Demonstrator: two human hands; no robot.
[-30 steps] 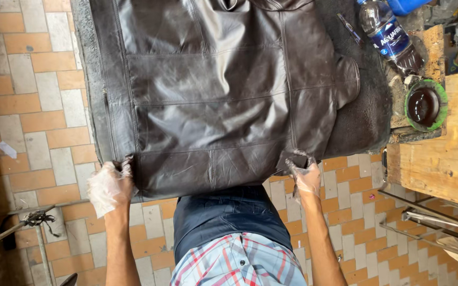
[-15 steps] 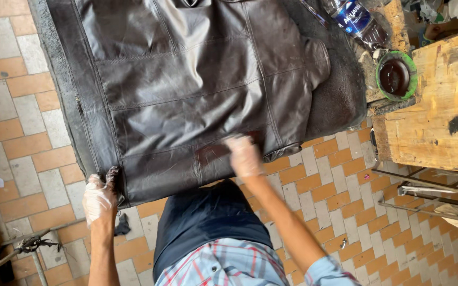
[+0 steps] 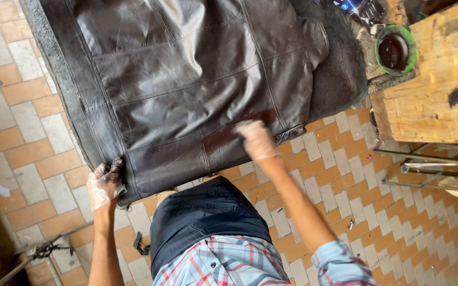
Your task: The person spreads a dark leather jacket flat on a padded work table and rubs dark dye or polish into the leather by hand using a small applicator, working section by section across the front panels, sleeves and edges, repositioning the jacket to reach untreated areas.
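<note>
Two gloved hands are at the near edge of a dark brown leather jacket [image 3: 186, 79], which lies spread flat on a dark mat [image 3: 340, 79] over the tiled floor [image 3: 22, 132]. Your left hand [image 3: 103, 182] pinches the jacket's lower corner, fingers curled around the hem; the thin, pale glove makes the fingertips hard to separate from the leather. Your right hand [image 3: 254, 139] is blurred: it lies on the jacket near the hem, but you cannot tell whether it is flat, cupped or gripping something. A reddish-brown streak on the leather lies just beside that hand. The jacket's upper part is cut off by the top edge, so collar and sleeves are out of sight. At upper right, a green-rimmed round tin [image 3: 395, 50] of dark contents stands just beside the mat, next to a wooden block [image 3: 441, 90] marked with a dark stain. A plastic bottle [image 3: 353, 6] is only partly in view at the top edge. Thin metal rods [image 3: 430, 169] lie on the tiles at right; their ends run out of view.
</note>
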